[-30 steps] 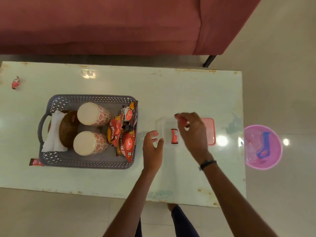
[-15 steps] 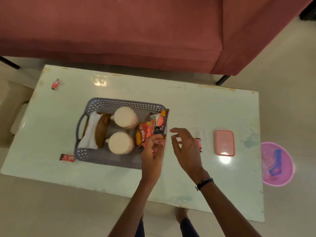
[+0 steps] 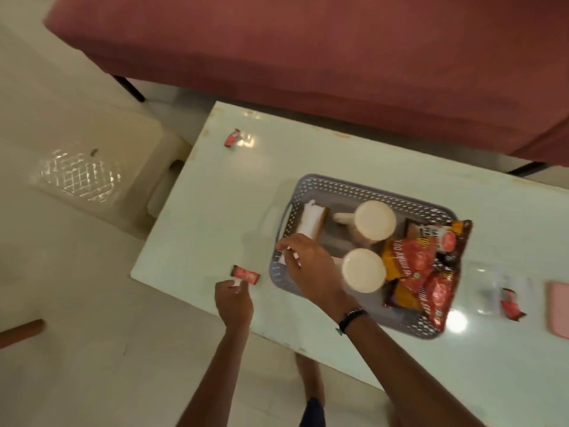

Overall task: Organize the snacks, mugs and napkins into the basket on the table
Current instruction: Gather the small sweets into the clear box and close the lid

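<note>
The grey perforated basket [image 3: 354,192] stands on the pale table [image 3: 338,149]. It holds two upside-down cream mugs [image 3: 374,221] [image 3: 363,271], red and orange snack packets [image 3: 412,263] at its right end and white napkins [image 3: 311,223] at its left end. My right hand [image 3: 308,263] lies over the basket's near left corner, fingers curled on the lower end of the napkins. My left hand [image 3: 234,300] is at the table's near edge, fingertips pinched together right at the edge of a small red candy [image 3: 245,274] lying on the table. Whether they grip it is unclear.
A second red candy [image 3: 232,138] lies near the table's far left corner. A third [image 3: 511,303] sits in a clear box right of the basket, beside a pink lid [image 3: 558,309]. A red sofa [image 3: 308,57] runs behind the table, and a pale stool [image 3: 92,167] stands left.
The view has swung left. My right hand moved from the clear box across to the basket's left end. My left hand left the snack packets and went to the red candy near the table's edge.
</note>
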Demonstrator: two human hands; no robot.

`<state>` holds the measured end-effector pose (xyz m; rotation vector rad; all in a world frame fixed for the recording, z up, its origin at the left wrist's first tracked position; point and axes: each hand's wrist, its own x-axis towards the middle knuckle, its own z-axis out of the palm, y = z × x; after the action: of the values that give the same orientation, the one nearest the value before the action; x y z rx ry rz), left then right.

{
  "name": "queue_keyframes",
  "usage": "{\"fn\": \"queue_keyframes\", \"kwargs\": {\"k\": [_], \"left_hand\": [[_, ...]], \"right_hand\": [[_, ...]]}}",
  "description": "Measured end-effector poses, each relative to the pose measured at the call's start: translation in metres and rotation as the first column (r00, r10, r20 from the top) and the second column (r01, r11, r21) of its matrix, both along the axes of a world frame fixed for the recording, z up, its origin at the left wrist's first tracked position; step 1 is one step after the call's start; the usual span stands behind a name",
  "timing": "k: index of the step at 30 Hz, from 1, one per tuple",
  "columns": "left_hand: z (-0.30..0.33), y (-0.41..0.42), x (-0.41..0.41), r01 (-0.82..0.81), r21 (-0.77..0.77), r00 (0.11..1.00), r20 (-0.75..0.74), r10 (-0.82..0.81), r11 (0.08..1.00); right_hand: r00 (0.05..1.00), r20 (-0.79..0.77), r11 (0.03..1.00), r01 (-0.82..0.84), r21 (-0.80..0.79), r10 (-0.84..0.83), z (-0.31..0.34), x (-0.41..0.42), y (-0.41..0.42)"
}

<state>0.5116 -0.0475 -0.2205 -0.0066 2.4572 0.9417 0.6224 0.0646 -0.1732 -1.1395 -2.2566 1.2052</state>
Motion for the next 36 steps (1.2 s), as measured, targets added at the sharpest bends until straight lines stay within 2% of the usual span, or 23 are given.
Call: {"fn": "queue_keyframes", "kwargs": {"k": [3, 6, 10, 13, 16, 20, 25, 29, 33, 36], "left_hand": [[-0.018, 0.01, -0.025, -0.071, -0.081, 0.994, 0.074, 0.077, 0.994], [-0.029, 0.019, -0.037, -0.03, -0.085, 0.996, 0.084, 0.037, 0.996], [-0.026, 0.029, -0.06, 0.031, 0.026, 0.994, 0.1, -0.033, 0.999], [-0.02, 0.054, -0.102, 0.086, 0.15, 0.995, 0.043, -0.093, 0.985], [-0.022, 0.08, -0.144, 0.181, 0.198, 0.982, 0.017, -0.188, 0.963], [-0.045, 0.087, -0.168, 0.26, 0.188, 0.962, 0.037, -0.271, 0.947], [-0.06, 0.086, -0.173, 0.296, 0.192, 0.95, 0.045, -0.31, 0.936], [-0.061, 0.086, -0.175, 0.32, 0.199, 0.943, 0.031, -0.332, 0.926], [-0.062, 0.085, -0.175, 0.316, 0.206, 0.942, 0.046, -0.332, 0.926], [-0.059, 0.085, -0.176, 0.333, 0.204, 0.936, 0.044, -0.349, 0.921]], "right_hand": [[0.999, 0.029, 0.999, -0.038, -0.034, 0.039, -0.018, -0.037, -0.006], [0.994, 0.074, 0.996, -0.071, -0.061, 0.075, -0.028, -0.062, -0.007], [0.986, 0.111, 0.991, -0.119, -0.056, 0.125, -0.032, -0.095, 0.005], [0.976, 0.14, 0.986, -0.169, -0.008, 0.168, -0.032, -0.127, 0.029], [0.951, 0.239, 0.978, -0.207, 0.032, 0.194, -0.042, -0.166, 0.063], [0.874, 0.431, 0.955, -0.285, 0.076, 0.227, -0.065, -0.221, 0.109], [0.819, 0.548, 0.91, -0.344, 0.233, 0.169, -0.094, -0.285, 0.161], [0.809, 0.566, 0.937, -0.305, 0.171, 0.16, -0.101, -0.289, 0.17], [0.811, 0.575, 0.893, -0.333, 0.301, 0.109, -0.111, -0.26, 0.122], [0.76, 0.642, 0.832, -0.421, 0.361, 0.105, -0.11, -0.226, 0.075]]}}
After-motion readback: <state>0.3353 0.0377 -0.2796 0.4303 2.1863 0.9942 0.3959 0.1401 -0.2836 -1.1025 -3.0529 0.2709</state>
